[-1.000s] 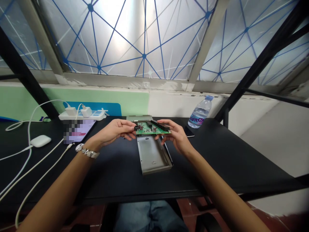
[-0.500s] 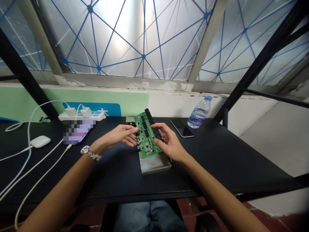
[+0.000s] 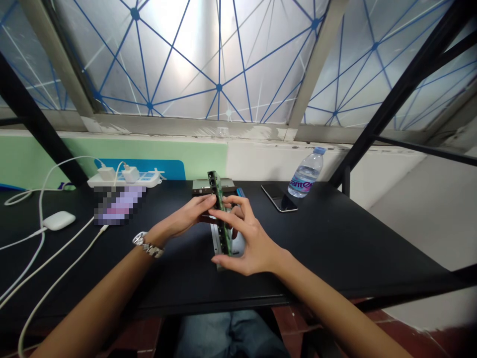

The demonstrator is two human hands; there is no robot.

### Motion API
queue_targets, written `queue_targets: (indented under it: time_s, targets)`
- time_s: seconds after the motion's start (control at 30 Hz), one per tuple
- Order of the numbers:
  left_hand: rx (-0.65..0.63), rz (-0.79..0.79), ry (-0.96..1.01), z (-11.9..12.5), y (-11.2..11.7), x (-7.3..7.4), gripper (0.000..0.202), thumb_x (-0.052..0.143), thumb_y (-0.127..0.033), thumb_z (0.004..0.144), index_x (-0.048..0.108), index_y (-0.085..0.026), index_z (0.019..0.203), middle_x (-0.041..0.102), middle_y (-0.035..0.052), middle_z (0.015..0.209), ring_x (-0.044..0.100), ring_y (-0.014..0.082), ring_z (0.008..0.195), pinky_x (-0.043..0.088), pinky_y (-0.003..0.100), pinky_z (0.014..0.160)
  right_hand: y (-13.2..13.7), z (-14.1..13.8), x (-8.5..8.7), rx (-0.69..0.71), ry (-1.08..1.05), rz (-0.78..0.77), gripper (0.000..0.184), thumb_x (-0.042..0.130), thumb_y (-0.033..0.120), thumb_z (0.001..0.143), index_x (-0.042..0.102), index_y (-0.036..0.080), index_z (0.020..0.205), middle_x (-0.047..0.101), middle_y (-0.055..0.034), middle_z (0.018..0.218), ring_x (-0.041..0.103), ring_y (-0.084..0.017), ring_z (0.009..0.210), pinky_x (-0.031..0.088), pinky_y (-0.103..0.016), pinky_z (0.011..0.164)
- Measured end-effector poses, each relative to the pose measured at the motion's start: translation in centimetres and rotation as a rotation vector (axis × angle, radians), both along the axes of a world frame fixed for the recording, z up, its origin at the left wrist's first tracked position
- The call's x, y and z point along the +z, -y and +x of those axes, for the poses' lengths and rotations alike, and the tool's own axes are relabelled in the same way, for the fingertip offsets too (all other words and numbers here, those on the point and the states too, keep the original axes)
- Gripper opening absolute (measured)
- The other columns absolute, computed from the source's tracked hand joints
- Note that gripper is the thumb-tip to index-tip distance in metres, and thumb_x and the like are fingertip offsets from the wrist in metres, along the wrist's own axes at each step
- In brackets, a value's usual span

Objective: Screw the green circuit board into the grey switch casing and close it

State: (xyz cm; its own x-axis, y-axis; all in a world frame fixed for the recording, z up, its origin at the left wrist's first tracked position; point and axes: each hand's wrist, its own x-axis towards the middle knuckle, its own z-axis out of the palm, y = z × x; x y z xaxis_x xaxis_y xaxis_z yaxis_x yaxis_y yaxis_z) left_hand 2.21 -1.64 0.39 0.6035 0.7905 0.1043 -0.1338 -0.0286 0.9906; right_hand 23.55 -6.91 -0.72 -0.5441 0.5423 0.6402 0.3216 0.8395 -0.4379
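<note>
A green circuit board is tilted up almost on edge between my hands, its row of black connectors turned toward me. My left hand pinches the board's left side, thumb on the connector edge. From the right, my right hand grips it with bent fingers, its thumb close to the lower end. Below the board lies a silver metal tray-like casing, partly covered by board and fingers. Behind them a flat metal unit rests on the desk, with a small blue item beside it.
On the right stand a water bottle and a dark phone. To the left are a power strip with chargers, a blurred-screen phone, a white earbud case and white cables. The black desk meets the wall.
The board has turned from showing its chip-covered face to nearly edge-on. My right hand has shifted left and lower around it, uncovering the metal unit behind.
</note>
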Motion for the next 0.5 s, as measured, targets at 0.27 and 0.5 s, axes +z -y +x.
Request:
queue_targets:
  time_s: [0.27, 0.5]
  targets:
    - [-0.024, 0.038, 0.047, 0.06, -0.33, -0.51, 0.047, 0.055, -0.055, 0.097, 0.070, -0.017, 0.120, 0.074, 0.0122, 0.112, 0.068, 0.0257, 0.103, 0.051, 0.037, 0.093, 0.28, -0.43, -0.35, -0.030, -0.012, -0.001, 0.079, 0.082, 0.042, 0.074, 0.050, 0.031, 0.146, 0.031, -0.0139, 0.146, 0.059, -0.021, 0.091, 0.061, -0.044, 0.076]
    - [0.038, 0.075, 0.006, -0.82, -0.94, 0.25, 0.050, 0.057, -0.058, 0.094, 0.068, -0.020, 0.125, 0.068, 0.0138, 0.125, 0.066, 0.0262, 0.106, 0.051, 0.041, 0.095, -0.27, 0.54, 0.12, -0.041, -0.172, -0.056, 0.071, 0.069, 0.017, 0.080, 0.050, 0.032, 0.147, 0.042, -0.0115, 0.144, 0.059, -0.016, 0.086, 0.059, -0.031, 0.065]
